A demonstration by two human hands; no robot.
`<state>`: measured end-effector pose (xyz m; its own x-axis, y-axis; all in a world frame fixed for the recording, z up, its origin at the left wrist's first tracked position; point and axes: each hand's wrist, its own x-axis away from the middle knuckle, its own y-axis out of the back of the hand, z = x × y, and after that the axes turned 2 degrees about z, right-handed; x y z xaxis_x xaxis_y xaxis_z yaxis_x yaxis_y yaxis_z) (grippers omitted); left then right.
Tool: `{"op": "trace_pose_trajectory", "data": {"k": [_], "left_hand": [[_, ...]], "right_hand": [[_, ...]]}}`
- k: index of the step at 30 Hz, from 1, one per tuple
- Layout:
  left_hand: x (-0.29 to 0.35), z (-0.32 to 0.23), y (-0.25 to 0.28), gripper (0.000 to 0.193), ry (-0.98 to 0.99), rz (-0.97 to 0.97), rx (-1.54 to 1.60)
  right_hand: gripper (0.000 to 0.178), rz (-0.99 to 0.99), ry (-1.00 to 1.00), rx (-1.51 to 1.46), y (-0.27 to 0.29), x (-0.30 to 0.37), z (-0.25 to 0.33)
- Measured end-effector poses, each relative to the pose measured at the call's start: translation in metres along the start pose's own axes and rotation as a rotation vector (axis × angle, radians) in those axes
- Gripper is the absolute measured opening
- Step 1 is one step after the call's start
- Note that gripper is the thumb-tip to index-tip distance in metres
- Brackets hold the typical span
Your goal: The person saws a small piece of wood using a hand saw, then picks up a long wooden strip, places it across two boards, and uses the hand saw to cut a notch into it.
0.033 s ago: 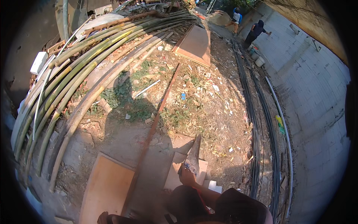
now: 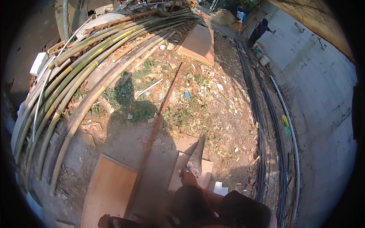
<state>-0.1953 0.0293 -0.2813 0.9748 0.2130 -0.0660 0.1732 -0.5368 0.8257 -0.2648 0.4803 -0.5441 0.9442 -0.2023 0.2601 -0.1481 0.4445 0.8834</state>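
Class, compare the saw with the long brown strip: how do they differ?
The saw is gripped in the right hand; the long brown strip lies along the ground. The saw looks far shorter than the strip. The saw tapers toward its far end, while the strip looks slender throughout. Both point roughly up the picture.

Bamboo poles [image 2: 110, 45] fanned across upper left. Dark rods [image 2: 261, 152] down right side, white pipe [image 2: 297, 159] alongside. Block wall [image 2: 323, 83] far right. Two people [image 2: 261, 30], buckets [image 2: 264, 59] upper right.
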Motion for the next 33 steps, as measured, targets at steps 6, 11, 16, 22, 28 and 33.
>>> {"op": "trace_pose_trajectory", "data": {"k": [6,11,16,22,28,33], "left_hand": [[-0.018,0.13,-0.039,0.054,0.167,0.058,1.31],[-0.018,0.182,-0.115,0.045,0.476,0.081,0.71],[-0.011,0.188,-0.206,0.042,0.234,0.256,0.167],[-0.012,0.195,-0.281,0.038,0.096,0.356,-0.07],[0.0,0.214,-0.312,0.034,0.049,0.345,-0.184],[0.028,0.264,-0.331,0.031,-0.172,-0.028,-0.317]], "right_hand": [[0.082,0.068,0.011,0.06,-0.024,0.036,-0.006],[0.089,-0.219,-0.209,0.192,0.063,0.096,-0.026],[0.098,-0.406,-0.666,0.303,0.047,0.173,-0.104],[0.08,-0.107,-0.904,-0.099,0.009,0.218,-0.14],[0.084,-0.343,-1.157,-0.093,0.006,0.213,-0.154],[0.084,-0.242,-1.217,-0.14,-0.011,0.205,-0.2]]}}
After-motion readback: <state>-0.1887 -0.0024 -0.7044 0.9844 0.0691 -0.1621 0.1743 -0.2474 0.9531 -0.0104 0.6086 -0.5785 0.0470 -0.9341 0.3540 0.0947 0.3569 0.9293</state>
